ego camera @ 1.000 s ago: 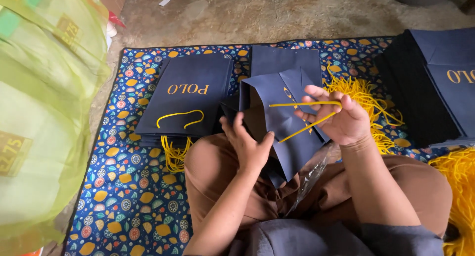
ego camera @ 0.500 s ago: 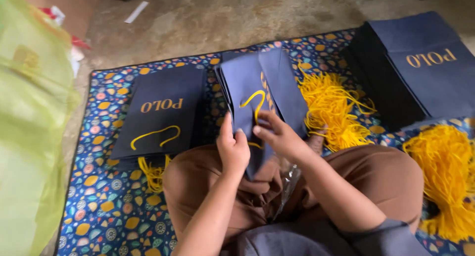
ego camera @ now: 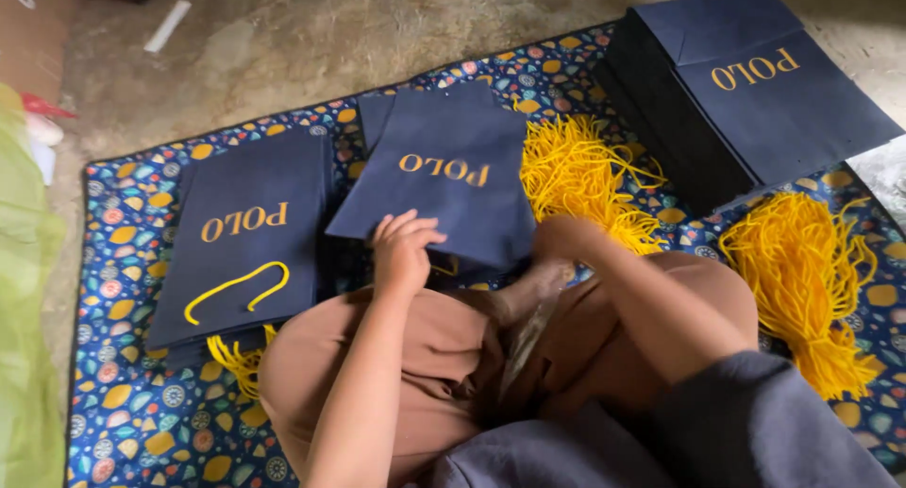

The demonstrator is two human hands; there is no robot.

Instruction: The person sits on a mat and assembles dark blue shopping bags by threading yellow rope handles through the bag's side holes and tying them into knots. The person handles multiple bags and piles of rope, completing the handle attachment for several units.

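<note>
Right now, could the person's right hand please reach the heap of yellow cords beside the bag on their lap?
Probably yes: the right hand sits right next to the cord heap, with nothing between them.

Flat navy paper bag (ego camera: 444, 176) with gold lettering lies across the lap.

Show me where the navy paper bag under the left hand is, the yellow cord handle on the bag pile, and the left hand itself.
navy paper bag (ego camera: 444, 181): head view, middle of its face.
yellow cord handle (ego camera: 236, 288): head view, top of the loop.
left hand (ego camera: 404, 252): head view, back of the hand.
</note>
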